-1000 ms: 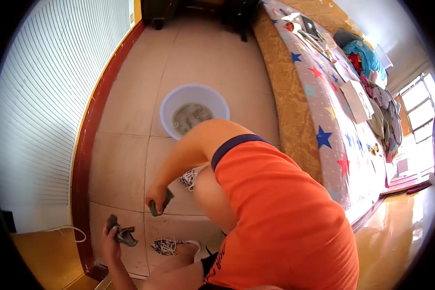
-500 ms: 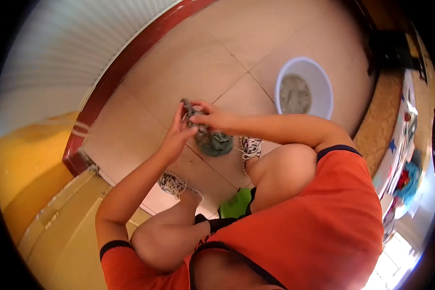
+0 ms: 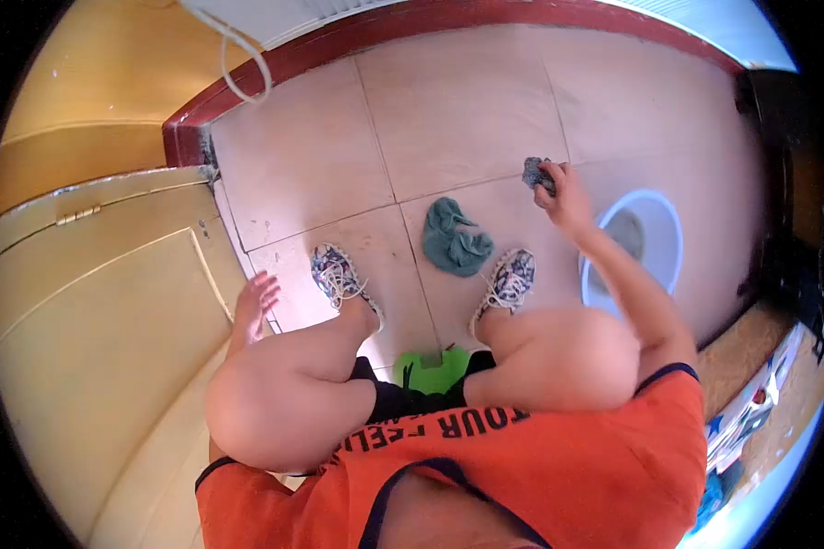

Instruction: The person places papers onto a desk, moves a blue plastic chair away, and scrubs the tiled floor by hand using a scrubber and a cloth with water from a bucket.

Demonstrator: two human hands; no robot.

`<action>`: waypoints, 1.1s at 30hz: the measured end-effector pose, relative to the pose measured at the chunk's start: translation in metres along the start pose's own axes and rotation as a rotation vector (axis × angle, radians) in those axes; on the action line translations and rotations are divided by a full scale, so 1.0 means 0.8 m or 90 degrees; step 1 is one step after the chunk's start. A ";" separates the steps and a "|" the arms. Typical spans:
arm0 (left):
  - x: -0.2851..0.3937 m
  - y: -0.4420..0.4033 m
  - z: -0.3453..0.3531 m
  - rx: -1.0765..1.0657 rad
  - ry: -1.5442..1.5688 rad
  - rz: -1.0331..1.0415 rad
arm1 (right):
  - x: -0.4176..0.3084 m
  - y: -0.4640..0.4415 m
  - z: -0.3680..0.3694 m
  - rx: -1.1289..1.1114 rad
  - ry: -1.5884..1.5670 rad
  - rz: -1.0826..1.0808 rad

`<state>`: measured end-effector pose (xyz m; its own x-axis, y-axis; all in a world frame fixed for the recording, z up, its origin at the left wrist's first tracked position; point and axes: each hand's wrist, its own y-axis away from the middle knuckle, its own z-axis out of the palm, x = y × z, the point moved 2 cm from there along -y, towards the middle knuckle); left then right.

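My right hand [image 3: 566, 197] is closed round a dark grey steel wool scrubber [image 3: 535, 174], held out over the floor tiles just left of the basin. Beside my left knee, my left hand [image 3: 254, 302] hangs with its fingers apart and nothing in it. A crumpled grey-green cloth [image 3: 458, 253] lies on the floor between and slightly ahead of my two patterned shoes. The pale blue basin [image 3: 676, 252] with murky grey water [image 3: 627, 235] stands to the right, partly hidden behind my right forearm.
I sit low over something bright green [image 3: 430, 373]. A yellow door [image 3: 101, 274] stands close on the left, with a pale looped cord [image 3: 264, 78] near the top. A red skirting [image 3: 485, 16] edges the far wall. Dark furniture [image 3: 792, 183] borders the right side.
My hands have parted: the right moved right toward the basin with the scrubber, and the left let go and drew back to my left knee. The view has turned.
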<state>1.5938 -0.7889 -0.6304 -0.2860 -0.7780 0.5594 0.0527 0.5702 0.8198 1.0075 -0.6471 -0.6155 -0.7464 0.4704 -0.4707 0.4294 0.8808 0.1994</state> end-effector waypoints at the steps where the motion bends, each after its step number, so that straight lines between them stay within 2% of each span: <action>1: -0.015 0.009 0.005 -0.001 0.055 -0.028 | -0.011 -0.018 -0.011 -0.032 0.056 -0.045; 2: -0.029 0.016 0.011 -0.012 0.057 -0.040 | -0.019 -0.037 -0.022 -0.037 0.054 -0.059; 3: -0.019 0.035 0.035 -0.038 0.018 -0.041 | -0.027 -0.057 -0.034 -0.057 0.112 -0.136; 4: 0.033 0.081 0.079 -0.101 -0.110 -0.012 | -0.034 -0.076 -0.036 -0.074 0.173 -0.211; 5: 0.165 0.173 0.162 -0.199 -0.453 0.110 | -0.038 -0.099 -0.028 -0.075 0.175 -0.217; 6: 0.275 0.238 0.228 -0.264 -0.706 0.244 | -0.041 -0.123 -0.020 -0.076 0.162 -0.244; 7: 0.317 0.255 0.245 -0.290 -0.775 0.296 | -0.043 -0.145 -0.011 -0.078 0.151 -0.272; 8: 0.258 0.211 0.213 -0.244 -0.640 0.235 | -0.050 -0.165 0.009 -0.097 0.090 -0.210; 10: 0.018 0.019 0.113 -0.060 0.068 -0.024 | -0.011 -0.209 0.096 -0.013 -0.007 -0.241; 11: -0.030 -0.040 0.098 -0.006 0.204 -0.054 | -0.007 -0.212 0.143 0.023 -0.076 -0.244; 12: -0.039 -0.052 0.096 0.029 0.203 -0.073 | -0.019 -0.196 0.198 0.039 0.062 -0.291; 14: -0.038 -0.057 0.089 0.040 0.171 -0.063 | -0.101 -0.144 0.252 0.036 0.153 -0.418; 16: -0.034 -0.056 0.083 0.048 0.137 -0.052 | -0.170 -0.098 0.284 -0.105 -0.098 -0.547; 17: -0.032 -0.052 0.078 0.049 0.134 -0.053 | -0.184 -0.105 0.297 -0.107 -0.100 -0.547; 19: -0.035 -0.051 0.070 0.057 0.132 -0.052 | -0.202 -0.133 0.315 -0.053 0.023 -0.693; 21: -0.040 -0.049 0.059 0.092 0.116 -0.075 | -0.178 -0.226 0.261 -0.064 -0.022 -0.430; 22: -0.043 -0.045 0.056 0.095 0.115 -0.078 | -0.130 -0.270 0.250 0.020 0.058 -0.317; 23: -0.044 -0.039 0.051 0.108 0.113 -0.068 | -0.077 -0.313 0.227 0.096 -0.013 -0.189; 24: -0.043 -0.036 0.046 0.121 0.111 -0.055 | -0.050 -0.328 0.172 0.196 0.011 -0.134; 25: -0.040 -0.032 0.041 0.124 0.109 -0.051 | 0.035 -0.359 0.165 0.267 -0.018 -0.142; 27: -0.042 -0.021 0.042 0.132 0.181 -0.048 | 0.087 -0.379 0.139 0.313 0.294 0.031; 29: -0.050 -0.017 0.046 0.132 0.185 -0.057 | 0.126 -0.419 0.217 0.369 0.252 -0.074; 30: -0.053 -0.018 0.049 0.131 0.176 -0.078 | 0.061 -0.405 0.221 0.248 0.216 -0.084; 32: -0.052 -0.030 0.053 0.131 0.170 -0.100 | -0.122 -0.364 0.279 0.297 -0.054 -0.188; 33: -0.047 -0.031 0.056 0.131 0.168 -0.098 | -0.190 -0.343 0.311 0.246 0.025 -0.225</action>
<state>1.5603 -0.7618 -0.6778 -0.0168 -0.8850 0.4654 -0.1725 0.4610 0.8705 1.1295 -0.9734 -0.8130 -0.8950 0.1565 -0.4177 0.2986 0.9059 -0.3003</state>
